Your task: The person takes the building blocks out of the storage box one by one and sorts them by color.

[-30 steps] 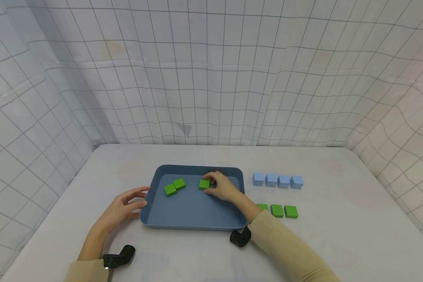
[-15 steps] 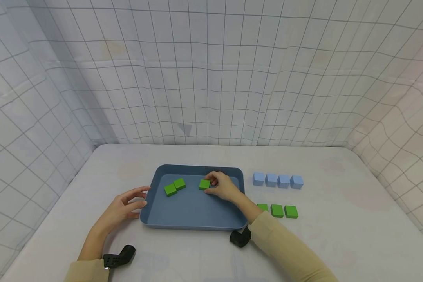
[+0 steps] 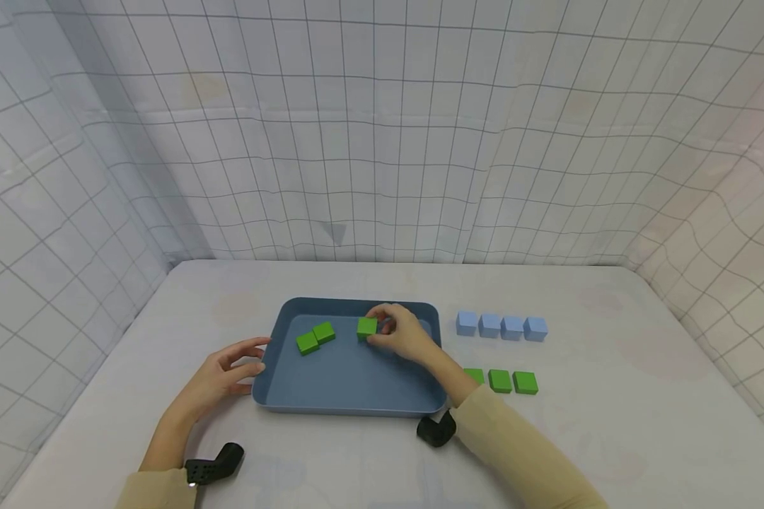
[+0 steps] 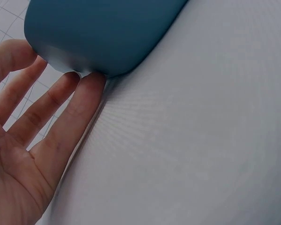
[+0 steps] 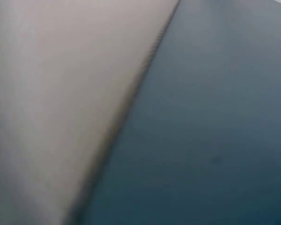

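Observation:
In the head view, a blue-grey tray (image 3: 350, 382) lies on the white table. My right hand (image 3: 407, 336) pinches a green block (image 3: 366, 327) between thumb and fingers over the tray's back middle. Two more green blocks, one of them this block (image 3: 307, 343), sit corner to corner inside at the left. At the tray's left end is my left hand (image 3: 219, 375), its fingers spread and fairly straight. The left wrist view has those fingertips (image 4: 91, 86) right at the tray's outer wall (image 4: 98, 33). The right wrist view takes in only a blurred tray wall (image 5: 201, 112) and a pale surface.
Right of the tray stands a row of several light blue cubes (image 3: 512, 327). Nearer the front is a row of green blocks (image 3: 500, 381), its left end partly behind the right forearm. Black wrist devices (image 3: 216, 463) are worn on both arms. White grid-lined curtains (image 3: 382, 141) surround the table.
The right hand has lifted the green block slightly and shifted it a little left. The left hand and the other blocks stay where they were.

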The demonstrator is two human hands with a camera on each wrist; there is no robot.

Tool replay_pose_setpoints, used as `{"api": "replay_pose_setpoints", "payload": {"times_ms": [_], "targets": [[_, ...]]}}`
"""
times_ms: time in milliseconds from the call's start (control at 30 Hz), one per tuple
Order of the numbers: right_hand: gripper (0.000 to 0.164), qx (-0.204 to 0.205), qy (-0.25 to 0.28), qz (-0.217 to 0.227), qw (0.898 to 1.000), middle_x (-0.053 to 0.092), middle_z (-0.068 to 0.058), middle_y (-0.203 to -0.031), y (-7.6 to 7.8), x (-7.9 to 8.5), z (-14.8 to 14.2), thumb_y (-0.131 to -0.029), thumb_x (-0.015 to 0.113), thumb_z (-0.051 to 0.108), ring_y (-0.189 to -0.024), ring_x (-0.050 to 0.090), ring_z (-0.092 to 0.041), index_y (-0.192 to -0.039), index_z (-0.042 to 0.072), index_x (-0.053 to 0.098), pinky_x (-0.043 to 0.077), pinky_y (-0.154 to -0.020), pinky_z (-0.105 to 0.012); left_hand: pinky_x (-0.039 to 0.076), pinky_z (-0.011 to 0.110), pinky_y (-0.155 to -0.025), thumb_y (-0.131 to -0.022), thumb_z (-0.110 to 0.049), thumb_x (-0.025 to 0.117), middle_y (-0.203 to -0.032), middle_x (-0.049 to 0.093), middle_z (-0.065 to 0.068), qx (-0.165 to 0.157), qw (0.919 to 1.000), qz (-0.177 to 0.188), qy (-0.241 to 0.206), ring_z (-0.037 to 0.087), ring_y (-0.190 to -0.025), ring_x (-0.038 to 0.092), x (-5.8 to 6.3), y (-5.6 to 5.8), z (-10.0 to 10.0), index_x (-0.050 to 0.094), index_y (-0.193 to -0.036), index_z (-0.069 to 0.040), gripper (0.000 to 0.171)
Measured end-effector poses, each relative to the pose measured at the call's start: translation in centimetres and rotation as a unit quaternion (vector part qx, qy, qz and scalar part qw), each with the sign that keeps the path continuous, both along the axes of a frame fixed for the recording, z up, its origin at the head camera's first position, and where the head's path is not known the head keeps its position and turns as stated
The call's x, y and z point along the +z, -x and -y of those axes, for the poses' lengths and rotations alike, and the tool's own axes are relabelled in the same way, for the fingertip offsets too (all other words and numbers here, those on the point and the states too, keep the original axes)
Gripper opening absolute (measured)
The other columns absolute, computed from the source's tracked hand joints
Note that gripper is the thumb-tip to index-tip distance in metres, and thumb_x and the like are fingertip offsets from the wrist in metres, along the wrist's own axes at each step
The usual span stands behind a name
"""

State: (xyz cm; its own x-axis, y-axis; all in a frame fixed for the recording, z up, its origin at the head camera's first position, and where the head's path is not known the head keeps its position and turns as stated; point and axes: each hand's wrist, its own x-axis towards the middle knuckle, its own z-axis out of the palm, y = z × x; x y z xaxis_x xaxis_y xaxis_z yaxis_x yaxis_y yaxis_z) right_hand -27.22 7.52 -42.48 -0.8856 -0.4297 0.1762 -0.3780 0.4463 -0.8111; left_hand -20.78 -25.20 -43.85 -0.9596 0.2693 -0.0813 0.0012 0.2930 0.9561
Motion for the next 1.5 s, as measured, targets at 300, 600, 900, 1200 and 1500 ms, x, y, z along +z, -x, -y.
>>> {"api": "replay_pose_setpoints", "payload": {"times_ms": [300,600,900,1200,1500], "targets": [[0.037,0.004,0.018,-0.006,1.0,0.056,-0.01,-0.108,-0.3,1.1,-1.5,-0.079,0.071,0.006,-0.082,0.054,-0.019,-0.113,0.005,0.059,0.047,-0.065,-0.025,0.051,0.033,-0.076,-0.09,-0.018,0.058,-0.124,0.04,0.022,0.001,1.0,-0.001,0.001,0.005,-0.095,0.055,0.2,-0.1,-0.1,0.037,-0.137,0.0,0.054],[0.038,0.0,0.018,-0.022,1.0,0.055,-0.013,-0.106,-0.7,2.0,-4.0,-0.078,0.071,0.004,-0.076,0.052,-0.016,-0.113,0.002,0.058,0.046,-0.066,-0.026,0.051,0.034,-0.076,-0.09,-0.018,0.058,-0.123,0.04,0.022,0.001,1.0,-0.001,-0.001,0.006,-0.095,0.055,0.2,-0.1,-0.1,0.037,-0.137,-0.001,0.054],[0.038,0.009,0.031,0.001,0.999,0.052,-0.014,-0.105,-1.8,3.3,-6.7,-0.079,0.069,0.003,-0.075,0.049,-0.017,-0.115,0.002,0.056,0.044,-0.062,-0.025,0.051,0.035,-0.076,-0.09,-0.018,0.058,-0.125,0.039,0.023,-0.004,1.0,-0.003,-0.003,0.006,-0.096,0.055,0.2,0.0,0.0,0.036,-0.138,-0.001,0.055],[0.037,-0.004,0.029,0.023,0.999,0.051,-0.014,-0.103,-2.8,3.7,-10.1,-0.079,0.068,0.0,-0.076,0.051,-0.017,-0.114,0.0,0.056,0.045,-0.063,-0.023,0.051,0.038,-0.077,-0.09,-0.017,0.058,-0.124,0.04,0.022,-0.007,1.0,-0.003,-0.002,0.007,-0.096,0.055,0.2,0.1,0.1,0.036,-0.137,-0.001,0.054],[0.036,-0.017,0.005,0.034,0.999,0.051,-0.015,-0.105,-4.0,3.8,-14.3,-0.08,0.068,0.003,-0.076,0.051,-0.015,-0.113,0.001,0.055,0.045,-0.064,-0.023,0.051,0.035,-0.076,-0.09,-0.018,0.058,-0.123,0.04,0.022,-0.006,1.0,-0.006,0.001,0.007,-0.096,0.055,0.3,0.1,0.0,0.037,-0.137,0.0,0.054]]}}
